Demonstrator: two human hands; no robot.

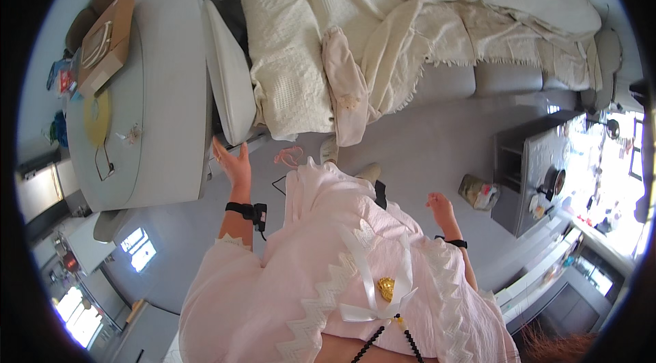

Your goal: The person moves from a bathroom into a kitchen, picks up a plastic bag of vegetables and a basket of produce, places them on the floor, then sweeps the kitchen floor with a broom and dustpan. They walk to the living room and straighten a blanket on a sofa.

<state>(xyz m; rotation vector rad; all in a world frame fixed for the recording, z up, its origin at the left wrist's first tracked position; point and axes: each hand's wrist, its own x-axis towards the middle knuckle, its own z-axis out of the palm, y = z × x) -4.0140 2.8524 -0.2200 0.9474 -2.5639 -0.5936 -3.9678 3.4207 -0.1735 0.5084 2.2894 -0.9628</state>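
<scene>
My left hand (234, 160) is by the lower end of a white upholstered chair (230, 76), between the table and the sofa, with thumb and fingers spread and nothing held; whether it touches the chair I cannot tell. At the right, over the floor, my right hand (441, 207) has its fingers curled, and no object shows in it. A pale pink folded garment (346, 91) lies over the front edge of the sofa, on a cream knitted throw (292, 86). Pink cord (288, 156) lies on the floor near my feet.
An oval table (174, 86) at the left bears an open cardboard box (115, 37) and a yellow disc (97, 119). A fringed blanket (441, 30) drapes the grey sofa (507, 77). Toward the right stand a bin with a bag (477, 192) and a grey cabinet (530, 178) with a pan on top.
</scene>
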